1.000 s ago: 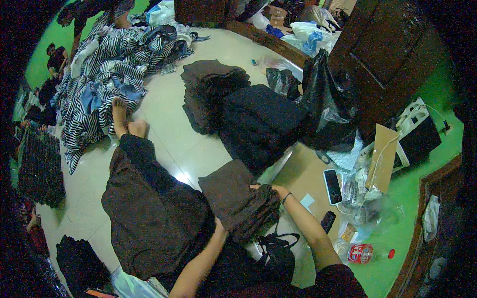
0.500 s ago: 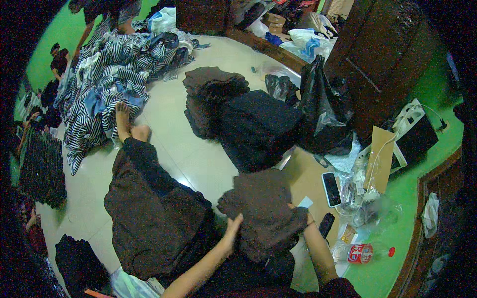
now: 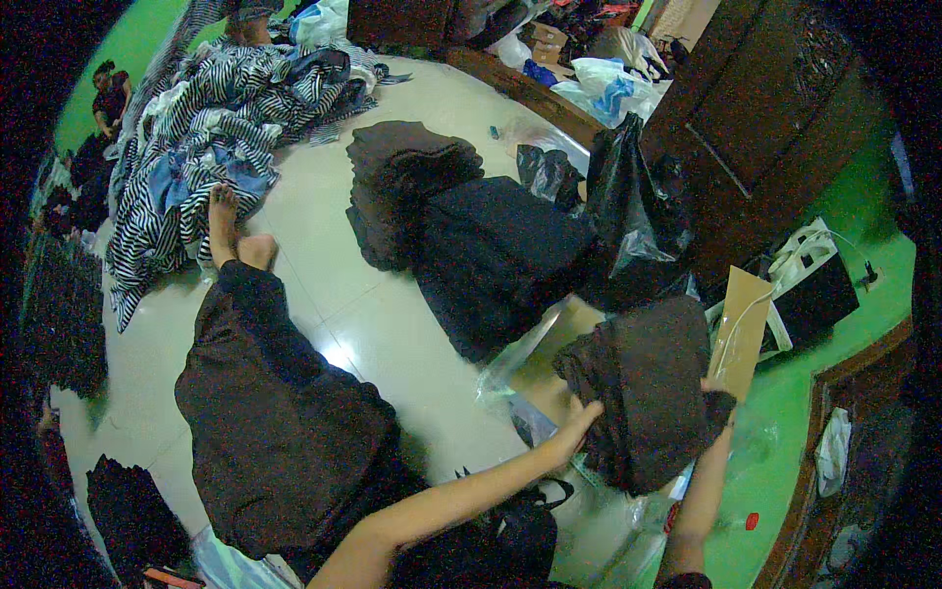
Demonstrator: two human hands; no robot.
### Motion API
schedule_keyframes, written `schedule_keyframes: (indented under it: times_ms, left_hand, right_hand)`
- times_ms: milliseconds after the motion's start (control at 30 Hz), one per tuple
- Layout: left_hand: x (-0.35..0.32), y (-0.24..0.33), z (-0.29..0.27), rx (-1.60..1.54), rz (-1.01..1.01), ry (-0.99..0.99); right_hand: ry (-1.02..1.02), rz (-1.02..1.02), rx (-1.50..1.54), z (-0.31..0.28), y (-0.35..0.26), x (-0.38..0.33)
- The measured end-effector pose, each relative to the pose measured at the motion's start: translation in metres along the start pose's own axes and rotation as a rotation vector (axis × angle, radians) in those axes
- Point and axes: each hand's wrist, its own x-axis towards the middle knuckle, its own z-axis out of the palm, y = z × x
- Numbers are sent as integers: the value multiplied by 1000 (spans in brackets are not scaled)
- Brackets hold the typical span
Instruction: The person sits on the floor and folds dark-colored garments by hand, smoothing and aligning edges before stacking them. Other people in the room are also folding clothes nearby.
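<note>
**Both hands on the folded brown cloth**

You hold a folded brown cloth (image 3: 648, 393) up between your two hands, to your right, above the floor clutter. Your left hand (image 3: 574, 424) presses against its lower left edge, fingers closed on the fabric. Your right hand (image 3: 714, 401) is on its right edge, mostly hidden behind the cloth; only a bit of it shows, so you cannot tell how those fingers lie, though the cloth rests against them.

The cloth hangs in front of a clear plastic bag (image 3: 515, 358) and just left of a cardboard piece (image 3: 738, 329). Behind it, further from you, sits a dark pile (image 3: 496, 255) of folded clothes, with a brown pile (image 3: 397, 182) touching its far left side. A black plastic bag (image 3: 628, 211) stands just right of the dark pile.

Your leg, in a dark skirt (image 3: 280, 422), stretches out to your left across the pale floor (image 3: 324, 245), your bare foot (image 3: 226, 221) touching a heap of striped cloth (image 3: 211, 128). A small red cap (image 3: 751, 520) lies near your right forearm.
</note>
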Motion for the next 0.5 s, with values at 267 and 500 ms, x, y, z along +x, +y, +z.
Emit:
schedule_keyframes:
  times_ms: [267, 500]
  left_hand:
    - [32, -14, -94, -45, -238, 95]
    - [8, 28, -63, -39, -175, -13]
  right_hand:
    - [-420, 477, -775, 5, 79, 148]
    - [-571, 280, -964, -24, 89, 189]
